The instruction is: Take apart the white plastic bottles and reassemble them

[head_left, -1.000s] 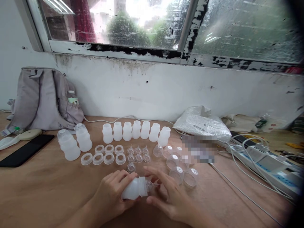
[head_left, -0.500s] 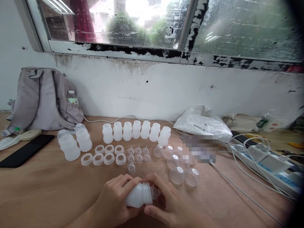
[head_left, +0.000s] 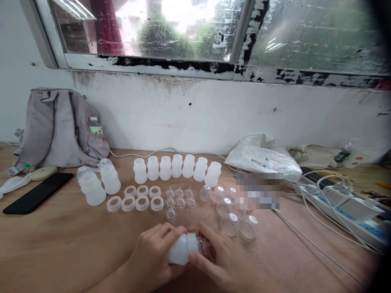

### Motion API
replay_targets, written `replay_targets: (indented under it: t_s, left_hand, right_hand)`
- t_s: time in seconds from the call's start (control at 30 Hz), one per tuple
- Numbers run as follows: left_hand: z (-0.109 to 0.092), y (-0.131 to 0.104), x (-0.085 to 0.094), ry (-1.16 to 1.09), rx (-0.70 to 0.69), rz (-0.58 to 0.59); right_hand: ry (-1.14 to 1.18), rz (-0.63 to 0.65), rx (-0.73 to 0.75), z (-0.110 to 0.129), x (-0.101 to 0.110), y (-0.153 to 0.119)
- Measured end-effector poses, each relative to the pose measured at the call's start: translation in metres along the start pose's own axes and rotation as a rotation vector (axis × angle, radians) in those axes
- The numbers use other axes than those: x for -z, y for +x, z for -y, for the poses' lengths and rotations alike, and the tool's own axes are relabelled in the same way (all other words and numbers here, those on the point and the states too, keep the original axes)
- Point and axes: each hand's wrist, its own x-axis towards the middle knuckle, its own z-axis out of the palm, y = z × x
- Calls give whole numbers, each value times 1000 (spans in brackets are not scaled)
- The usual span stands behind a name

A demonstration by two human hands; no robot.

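A translucent white baby bottle (head_left: 177, 250) lies sideways between my hands at the table's front. My left hand (head_left: 152, 254) is wrapped round its body. At the other end, my right hand (head_left: 218, 252) grips round the collar ring (head_left: 192, 243) and the clear nipple (head_left: 203, 246), which its fingers partly cover. Beyond the hands are several loose collar rings (head_left: 141, 203), several clear nipples (head_left: 170, 215) and, to the right, several clear dome caps (head_left: 229, 224). Behind them stands a row of open bottles (head_left: 165, 168).
Two capped bottles (head_left: 92, 191) stand at left, near a black phone (head_left: 38, 193) and a grey backpack (head_left: 58, 126). A plastic bag (head_left: 264, 156) lies by the wall. At right are a power strip (head_left: 342, 215) and white cables crossing the table.
The fingers of my right hand have closed further round the nipple end, with the thumb now up against the collar ring. The bottle has shifted slightly right in view.
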Motion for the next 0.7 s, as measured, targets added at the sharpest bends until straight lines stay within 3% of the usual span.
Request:
replay_targets:
  t_s: [0.1,0.27,0.37,0.5,0.6,0.7]
  left_hand:
    - [-2,4,5,-92,54,58]
    - [-2,0,-1,-50,-27,-10]
    - [-1,-4,-6,20,-78,-44]
    - [-2,1,-1,-32,-22,-4]
    - [-2,7,4,-130,74,14]
    - [-1,9,6,-180,142,23]
  right_hand:
    - [-41,-6,129,-2,2,-2]
    - [-91,-43,-21,-3,-7,0]
    - [-169,-36,-22,0,-5,3]
    - [-258,-69,94,-4,25,8]
    - [-422,-248,-19,-18,57,10]
    - [-487,-199,-137,-40,80,8]
